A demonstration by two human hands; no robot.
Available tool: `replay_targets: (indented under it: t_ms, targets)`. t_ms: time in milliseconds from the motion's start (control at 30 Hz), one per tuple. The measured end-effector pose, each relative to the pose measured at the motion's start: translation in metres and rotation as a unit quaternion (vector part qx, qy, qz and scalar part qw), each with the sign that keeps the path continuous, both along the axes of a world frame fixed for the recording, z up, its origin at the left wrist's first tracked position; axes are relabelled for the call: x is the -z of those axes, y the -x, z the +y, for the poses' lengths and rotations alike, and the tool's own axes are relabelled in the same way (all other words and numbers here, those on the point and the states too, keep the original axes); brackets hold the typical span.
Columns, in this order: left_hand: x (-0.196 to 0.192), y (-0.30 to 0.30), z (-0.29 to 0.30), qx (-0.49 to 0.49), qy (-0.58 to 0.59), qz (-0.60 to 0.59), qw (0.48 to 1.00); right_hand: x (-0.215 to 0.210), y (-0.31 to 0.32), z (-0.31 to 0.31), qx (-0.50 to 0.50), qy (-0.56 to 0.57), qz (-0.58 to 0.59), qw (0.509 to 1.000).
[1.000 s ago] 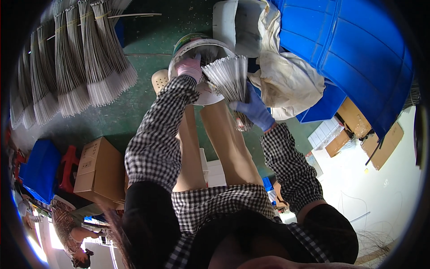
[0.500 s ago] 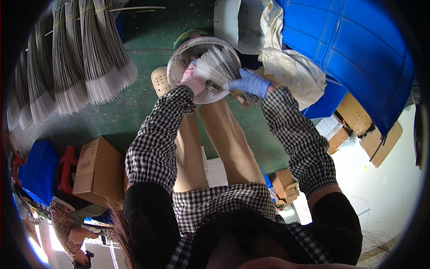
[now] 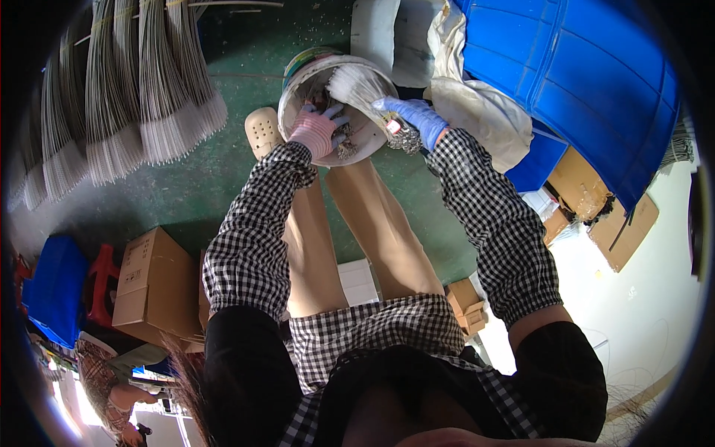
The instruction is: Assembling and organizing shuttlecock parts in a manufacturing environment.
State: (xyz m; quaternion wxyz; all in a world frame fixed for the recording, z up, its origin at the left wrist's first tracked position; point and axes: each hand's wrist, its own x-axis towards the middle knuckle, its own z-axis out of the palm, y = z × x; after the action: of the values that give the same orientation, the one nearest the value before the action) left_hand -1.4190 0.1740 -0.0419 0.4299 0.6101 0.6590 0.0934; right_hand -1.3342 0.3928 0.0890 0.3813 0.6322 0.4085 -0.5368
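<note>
A white bucket [image 3: 370,151] stands on the floor beyond my knees, with small wire-handled pieces inside. Held over its right rim is a bundle of thin wire brushes [image 3: 351,83], white bristles toward the upper left. Their twisted wire ends and a small red-and-white tag show at the lower right. My right hand [image 3: 417,118], in a blue glove, is closed round the bundle's middle. Inside the bucket's left part, my left hand [image 3: 316,130] wears a pink-striped glove with greyish fingers. Those fingers are spread apart over the loose pieces; nothing shows in its grip.
Long bundles of similar wire brushes [image 3: 167,89] hang at the far left. A white cloth sack [image 3: 480,115] and a big blue plastic bin [image 3: 573,67] are at the right. Cardboard boxes [image 3: 160,287] stand at the left. Another person [image 3: 104,380] is at the lower left.
My left hand has let go of the brush bundle and sunk into the bucket, fingers spreading. The bundle stays with my right hand, which has shifted slightly left.
</note>
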Motion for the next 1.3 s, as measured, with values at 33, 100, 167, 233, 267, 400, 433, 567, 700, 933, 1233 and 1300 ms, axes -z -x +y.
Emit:
replay_targets:
  t_ms: [33, 100, 167, 233, 267, 400, 433, 567, 700, 933, 1233, 1300]
  targets:
    - [0.0, -0.001, -0.003, 0.003, 0.001, 0.003, 1.0, -0.001, -0.001, -0.004, 0.025, -0.003, -0.003, 1.0]
    - [-0.006, 0.0, 0.009, 0.016, 0.019, 0.003, 1.0, 0.008, -0.01, -0.003, 0.045, -0.036, -0.006, 0.998]
    - [-0.006, 0.005, 0.003, -0.01, 0.02, 0.001, 1.0, 0.02, -0.004, -0.017, 0.029, -0.065, 0.027, 0.997]
    - [-0.022, 0.015, 0.019, -0.056, 0.099, -0.043, 0.993, 0.029, 0.005, -0.032, 0.017, -0.086, 0.032, 0.996]
    - [-0.028, 0.02, 0.037, -0.103, 0.166, -0.081, 0.977, 0.045, 0.007, -0.026, 0.016, -0.094, 0.033, 0.995]
    - [-0.016, 0.017, 0.069, -0.172, 0.243, -0.079, 0.951, 0.091, 0.022, -0.028, -0.107, -0.109, 0.035, 0.988]
    - [-0.011, 0.023, 0.068, -0.193, 0.263, -0.079, 0.942, 0.088, 0.036, -0.034, -0.083, -0.107, -0.029, 0.99]
    - [-0.004, 0.024, 0.077, -0.174, 0.295, -0.087, 0.936, 0.068, 0.013, -0.053, -0.193, -0.206, 0.006, 0.959]
    - [0.008, 0.042, 0.062, -0.133, 0.329, -0.103, 0.929, 0.03, 0.008, -0.099, -0.421, -0.322, 0.195, 0.826]
    - [-0.06, 0.005, 0.03, -0.333, -0.154, 0.002, 0.93, 0.073, -0.02, -0.07, -0.45, -0.312, 0.179, 0.817]
    - [-0.036, -0.008, -0.011, -0.655, -0.025, 0.023, 0.755, 0.11, 0.025, -0.047, -0.486, -0.332, 0.151, 0.794]
    - [-0.026, -0.004, -0.005, -0.653, 0.002, 0.021, 0.757, 0.119, 0.042, -0.044, -0.505, -0.292, 0.117, 0.804]
